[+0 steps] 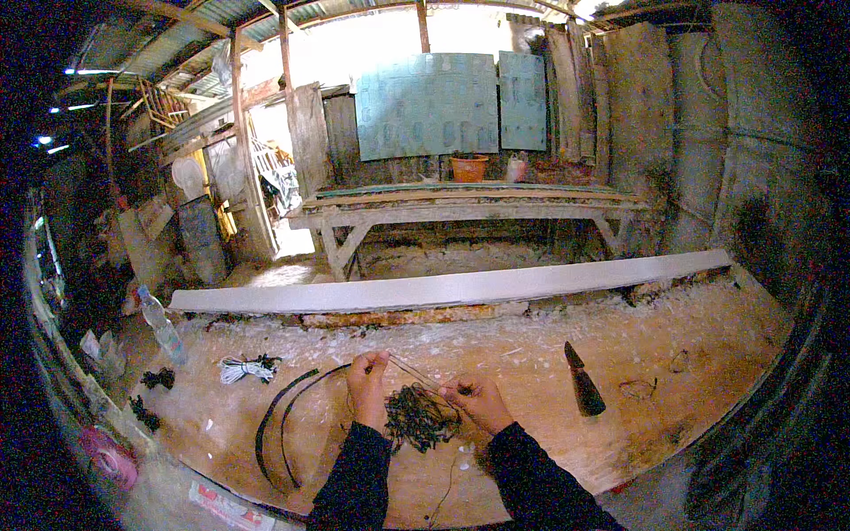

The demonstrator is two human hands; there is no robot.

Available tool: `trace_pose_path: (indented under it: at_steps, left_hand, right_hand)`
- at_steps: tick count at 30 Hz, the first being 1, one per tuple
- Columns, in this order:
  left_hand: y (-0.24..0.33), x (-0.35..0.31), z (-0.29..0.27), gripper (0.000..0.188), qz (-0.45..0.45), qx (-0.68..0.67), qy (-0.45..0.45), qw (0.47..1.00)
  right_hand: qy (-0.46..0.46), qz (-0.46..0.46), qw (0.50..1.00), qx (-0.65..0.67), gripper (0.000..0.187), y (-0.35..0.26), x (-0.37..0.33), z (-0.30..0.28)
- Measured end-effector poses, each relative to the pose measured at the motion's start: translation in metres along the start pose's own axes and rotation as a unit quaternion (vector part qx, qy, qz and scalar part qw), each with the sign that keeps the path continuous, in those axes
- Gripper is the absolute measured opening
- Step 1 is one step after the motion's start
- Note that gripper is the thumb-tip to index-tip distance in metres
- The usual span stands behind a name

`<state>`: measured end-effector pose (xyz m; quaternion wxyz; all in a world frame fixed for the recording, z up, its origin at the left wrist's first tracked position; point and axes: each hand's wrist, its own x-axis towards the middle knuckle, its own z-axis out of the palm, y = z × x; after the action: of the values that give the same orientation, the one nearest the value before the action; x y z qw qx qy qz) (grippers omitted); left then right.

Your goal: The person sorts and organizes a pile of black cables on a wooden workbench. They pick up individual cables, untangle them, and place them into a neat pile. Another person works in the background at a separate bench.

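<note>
My left hand and my right hand are raised over the wooden worktable, both with closed fingers. A thin cord stretches between them, slanting down from left to right, and each hand pinches it. Below and between the hands lies a tangled heap of dark cord, partly hidden by my right hand. One loose strand trails from the heap toward the near edge. Left of my left hand, two curved black strips rest on the wood.
A dark pointed cone-like object lies to the right, near thin loops. Leftward are a white cord bundle, small black bundles and a clear plastic bottle. A long white board borders the far side, before another bench.
</note>
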<state>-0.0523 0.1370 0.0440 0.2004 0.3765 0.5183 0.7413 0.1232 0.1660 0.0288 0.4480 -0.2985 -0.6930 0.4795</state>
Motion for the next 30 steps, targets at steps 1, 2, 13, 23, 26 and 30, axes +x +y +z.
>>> trace_pose_path:
  at_steps: [1, 2, 13, 23, 26, 30]
  left_hand:
    - [0.001, 0.001, 0.000, 0.021, 0.012, 0.013, 0.001, 1.000]
    - [0.001, 0.002, -0.001, 0.021, 0.024, 0.025, 0.003, 0.999]
    - [-0.031, 0.008, -0.002, 0.013, -0.040, -0.023, 0.028, 0.999]
    - [-0.029, 0.004, -0.001, 0.018, -0.128, 0.009, 0.052, 0.990]
    - [-0.023, 0.002, 0.006, 0.021, 0.060, 0.117, 0.067, 0.989]
    - [0.015, -0.010, 0.003, 0.022, 0.112, 0.098, 0.069, 0.986]
  right_hand:
    - [-0.031, 0.013, 0.999, -0.034, 0.011, -0.003, -0.002, -0.002]
    - [-0.063, 0.025, 0.995, -0.068, 0.010, -0.006, -0.003, -0.002]
    - [-0.161, -0.006, 0.987, -0.007, 0.012, -0.022, -0.013, 0.019]
    - [-0.142, 0.096, 0.983, 0.059, 0.012, -0.025, -0.018, 0.023]
    - [-0.099, -0.003, 0.995, 0.005, 0.008, -0.014, -0.013, 0.019]
    - [-0.010, -0.032, 0.996, -0.078, 0.009, -0.009, -0.006, 0.011]
